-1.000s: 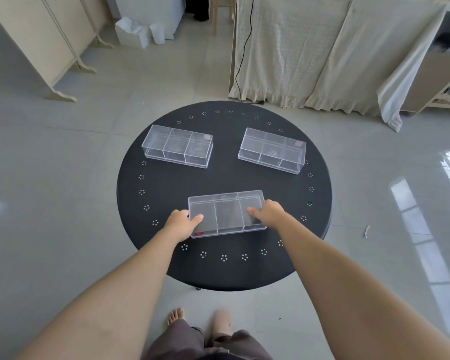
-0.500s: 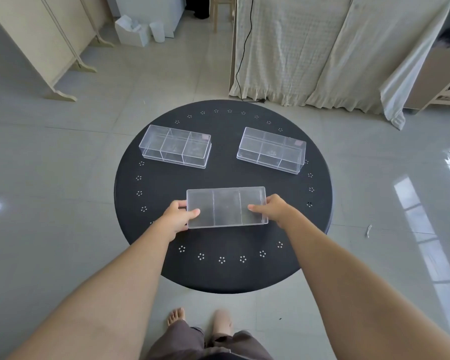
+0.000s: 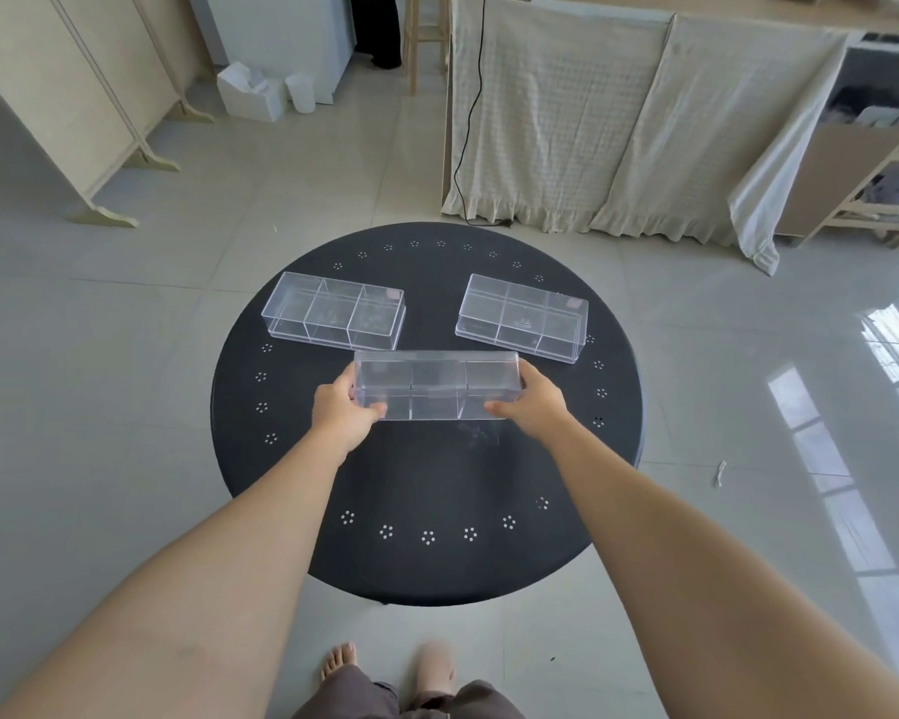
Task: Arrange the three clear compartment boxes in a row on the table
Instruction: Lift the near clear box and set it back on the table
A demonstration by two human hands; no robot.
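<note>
Now lifted from the near edge of the table (image 3: pixel 302 511), the third compartment box (image 3: pixel 434 384) is clamped at its ends by left hand (image 3: pixel 341 409) and right hand (image 3: pixel 535 402), fingers wrapped behind, seemingly airborne, heading for the gap beyond between left box (image 3: pixel 333 311) and right box (image 3: pixel 522 316).

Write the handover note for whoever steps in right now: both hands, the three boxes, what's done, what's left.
Left hand: gripping the left end of the clear three-compartment plastic box.
Right hand: gripping its right end.
That box appears raised above the round black table, mid-table.
Far-left clear box and far-right clear box rest on the table, angled, with a gap between them.
Done: nothing placed in a row.
Left: probably set the held box into that gap, then square up all three.
</note>
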